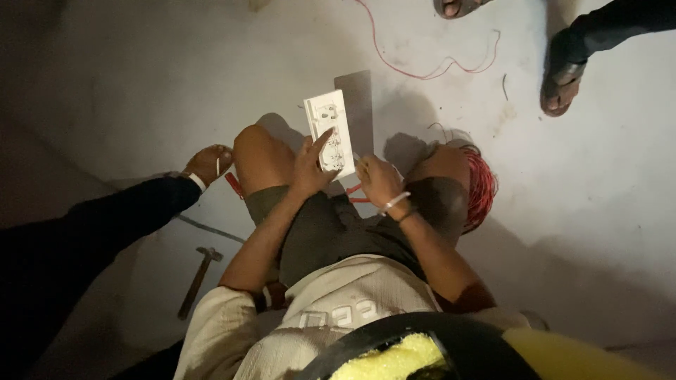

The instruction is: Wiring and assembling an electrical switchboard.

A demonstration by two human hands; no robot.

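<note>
The person sits on the floor (598, 211) with knees raised, holding a white socket plate (329, 132) above the lap, face up so its outlets show. The left hand (310, 169) closes its grip on the plate's lower left edge, one finger lying across the face to steady it. The right hand (377, 179) pinches the lower right corner, though what its fingertips hold I cannot tell. Red wire (482, 190) coils by the right knee, within reach. A hammer (199, 278) lies on the floor to the left, beside another person's foot (210, 163).
</note>
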